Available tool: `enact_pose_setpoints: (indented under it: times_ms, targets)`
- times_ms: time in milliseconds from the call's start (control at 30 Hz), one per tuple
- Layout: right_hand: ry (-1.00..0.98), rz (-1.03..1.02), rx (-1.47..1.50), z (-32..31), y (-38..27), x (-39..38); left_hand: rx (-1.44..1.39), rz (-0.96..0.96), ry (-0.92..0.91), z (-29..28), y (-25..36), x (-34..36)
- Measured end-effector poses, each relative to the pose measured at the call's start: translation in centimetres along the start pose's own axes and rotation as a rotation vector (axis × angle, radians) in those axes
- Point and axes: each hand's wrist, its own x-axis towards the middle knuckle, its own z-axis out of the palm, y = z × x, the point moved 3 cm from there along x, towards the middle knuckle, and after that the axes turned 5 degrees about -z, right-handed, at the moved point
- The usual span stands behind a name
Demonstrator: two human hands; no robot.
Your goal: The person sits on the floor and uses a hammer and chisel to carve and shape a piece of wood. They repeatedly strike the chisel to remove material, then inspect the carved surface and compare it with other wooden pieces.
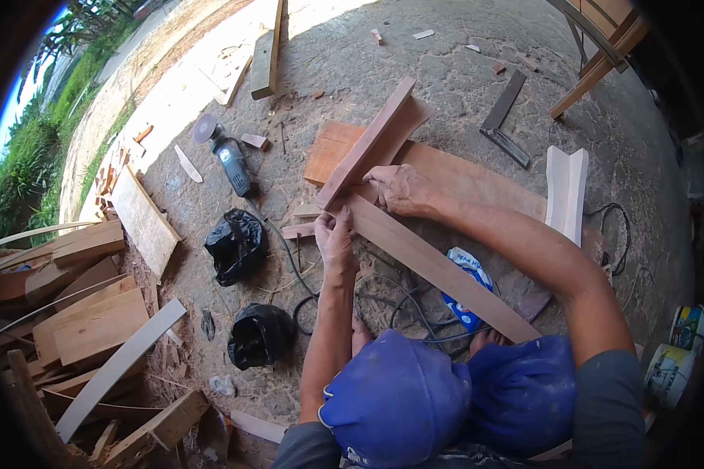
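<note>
A long pale wooden board (446, 270) runs from my knee up to a corner joint. There it meets a second wooden piece (368, 141), which stands on edge and slants up to the right. My left hand (336, 238) is closed on the long board's end, just below the joint. Curled fingers of my right hand (399, 190) press together over the inner side of that corner; whatever they may hold is too small to make out. Beneath both pieces lies a wide reddish plank (477, 176) on the ground.
An angle grinder (231, 164) with its cord lies left, above two black plastic bags (238, 246). Scrap wood (94, 320) is heaped at far left. A try square (504, 125), a joined pale wood piece (567, 191), a blue-white packet (465, 289) and cans (673, 367) are on the right.
</note>
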Motion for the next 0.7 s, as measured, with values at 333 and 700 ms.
enact_pose_setpoints:
  times_ms: [333, 700]
  targets:
    - [-0.201, -0.068, -0.404, 1.0, -1.5, 0.2, 0.025, 0.006, -0.023, -0.2, 0.0, 0.1]
    - [-0.787, -0.016, -0.567, -0.8, -0.1, -7.4, -0.041, -0.022, 0.013, 0.7, 1.2, -0.3]
